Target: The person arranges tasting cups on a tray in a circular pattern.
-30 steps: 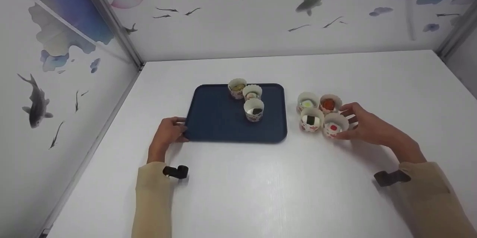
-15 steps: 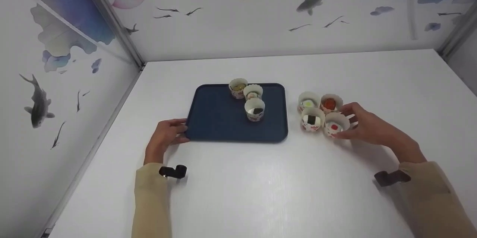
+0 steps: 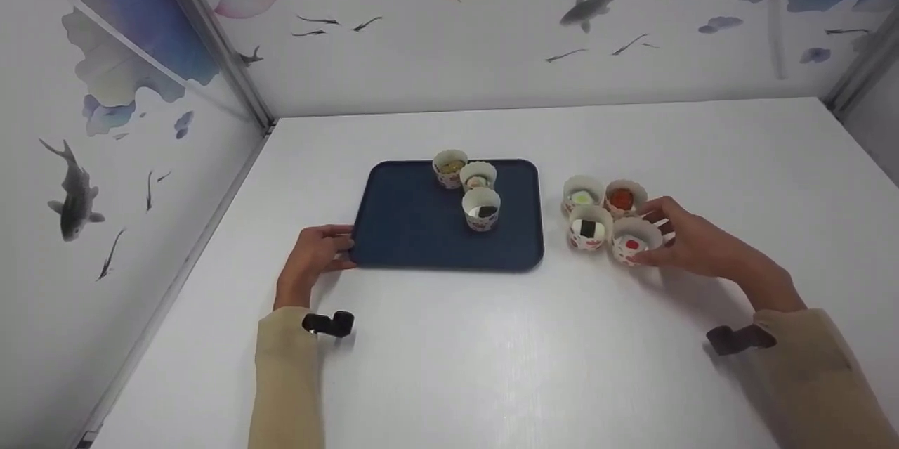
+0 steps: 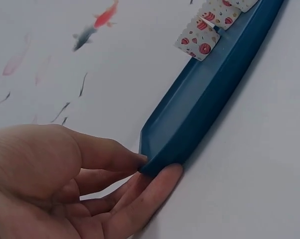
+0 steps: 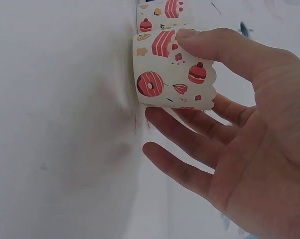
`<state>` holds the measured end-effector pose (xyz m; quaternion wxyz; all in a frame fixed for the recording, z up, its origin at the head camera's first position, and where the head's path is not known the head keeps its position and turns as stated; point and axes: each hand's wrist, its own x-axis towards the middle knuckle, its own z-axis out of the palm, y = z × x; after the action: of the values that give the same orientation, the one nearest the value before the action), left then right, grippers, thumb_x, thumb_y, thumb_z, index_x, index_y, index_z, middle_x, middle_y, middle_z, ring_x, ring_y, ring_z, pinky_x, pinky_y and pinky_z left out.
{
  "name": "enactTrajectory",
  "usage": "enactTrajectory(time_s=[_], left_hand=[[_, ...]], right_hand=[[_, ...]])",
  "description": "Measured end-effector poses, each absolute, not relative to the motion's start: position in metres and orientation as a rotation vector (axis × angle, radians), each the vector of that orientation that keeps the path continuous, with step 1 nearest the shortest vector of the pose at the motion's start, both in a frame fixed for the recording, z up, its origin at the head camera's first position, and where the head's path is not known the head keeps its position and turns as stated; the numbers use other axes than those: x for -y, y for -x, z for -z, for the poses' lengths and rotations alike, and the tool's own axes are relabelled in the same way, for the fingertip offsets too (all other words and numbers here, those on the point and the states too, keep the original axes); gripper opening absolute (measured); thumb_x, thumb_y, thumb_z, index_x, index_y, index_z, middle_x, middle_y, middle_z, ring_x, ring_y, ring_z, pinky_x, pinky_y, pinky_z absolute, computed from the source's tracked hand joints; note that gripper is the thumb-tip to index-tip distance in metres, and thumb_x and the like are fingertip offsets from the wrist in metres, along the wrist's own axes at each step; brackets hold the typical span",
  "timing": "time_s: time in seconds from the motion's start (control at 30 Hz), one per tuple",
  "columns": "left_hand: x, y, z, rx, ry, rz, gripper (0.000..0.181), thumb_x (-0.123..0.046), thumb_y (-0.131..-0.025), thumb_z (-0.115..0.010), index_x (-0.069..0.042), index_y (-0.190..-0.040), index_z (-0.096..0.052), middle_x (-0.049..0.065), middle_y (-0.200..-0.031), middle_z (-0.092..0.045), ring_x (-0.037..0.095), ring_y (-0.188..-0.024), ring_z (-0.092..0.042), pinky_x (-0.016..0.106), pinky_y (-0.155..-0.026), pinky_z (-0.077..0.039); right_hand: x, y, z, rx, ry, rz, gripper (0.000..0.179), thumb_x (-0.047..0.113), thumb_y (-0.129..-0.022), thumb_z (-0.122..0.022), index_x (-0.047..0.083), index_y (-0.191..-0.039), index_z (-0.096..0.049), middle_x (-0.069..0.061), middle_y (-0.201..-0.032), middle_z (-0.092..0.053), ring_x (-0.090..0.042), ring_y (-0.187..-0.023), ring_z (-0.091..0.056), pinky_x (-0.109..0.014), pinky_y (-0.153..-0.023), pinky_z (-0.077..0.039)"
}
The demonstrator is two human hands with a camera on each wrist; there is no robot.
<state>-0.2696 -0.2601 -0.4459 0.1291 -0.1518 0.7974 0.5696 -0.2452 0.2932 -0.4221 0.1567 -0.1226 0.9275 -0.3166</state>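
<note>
My left hand (image 3: 309, 259) is at the left edge of a dark blue tray (image 3: 407, 224). In the left wrist view its thumb and fingers (image 4: 162, 186) pinch the tray's corner. Three scalloped paper cups with small food pieces stand on the tray, the nearest cup (image 3: 480, 218) holding a white and black piece. My right hand (image 3: 692, 238) grips a paper cup (image 3: 621, 252) with a white and red piece inside, standing on the table. Up close, the thumb (image 5: 190, 42) lies on the cup's printed wall (image 5: 172, 74), with other fingers along its far side.
Beside the gripped cup are a cup with a black-banded white piece (image 3: 587, 235), a cup with an orange-red piece (image 3: 622, 197) and a cup with a white and yellow-green piece (image 3: 581, 196). Fish-printed walls (image 3: 491, 69) border the white table (image 3: 456, 350).
The cup under my right hand has shifted slightly toward the person, leaving a bit more gap from the cups behind it. The left hand and the tray stay in place.
</note>
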Motion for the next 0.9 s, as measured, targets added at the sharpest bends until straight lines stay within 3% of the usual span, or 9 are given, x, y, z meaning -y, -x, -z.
enactTrajectory(time_s=[0.2,0.47,0.9], left_hand=[[0.256,0.272,0.44,-2.355,0.468,-1.601,0.041,-0.001,-0.098,-0.054,0.005,-0.139,-0.054,0.024,-0.132,-0.061,0.015,-0.095,-0.068,0.025,-0.079,-0.06],[0.254,0.271,0.44,-2.407,0.438,-1.571,0.041,-0.001,-0.097,-0.054,0.006,-0.137,-0.055,0.025,-0.134,-0.059,0.019,-0.102,-0.066,0.026,-0.082,-0.06],[0.257,0.271,0.449,-2.442,0.419,-1.581,0.041,-0.008,-0.1,-0.058,-0.003,-0.14,-0.057,0.024,-0.133,-0.063,0.015,-0.096,-0.07,0.023,-0.076,-0.059]], right_hand=[[-0.292,0.239,0.415,-2.64,0.405,0.949,0.077,0.039,-0.086,-0.079,0.009,-0.141,-0.034,-0.019,-0.14,-0.05,-0.036,-0.125,-0.053,-0.05,-0.101,-0.05],[-0.281,0.235,0.408,-2.619,0.447,0.953,0.073,0.04,-0.084,-0.08,0.013,-0.137,-0.038,-0.013,-0.134,-0.054,-0.03,-0.123,-0.054,-0.051,-0.102,-0.05],[-0.25,0.227,0.396,-2.633,0.511,1.018,0.065,0.033,-0.083,-0.082,0.012,-0.132,-0.045,-0.008,-0.128,-0.057,-0.025,-0.117,-0.056,-0.037,-0.097,-0.054]])
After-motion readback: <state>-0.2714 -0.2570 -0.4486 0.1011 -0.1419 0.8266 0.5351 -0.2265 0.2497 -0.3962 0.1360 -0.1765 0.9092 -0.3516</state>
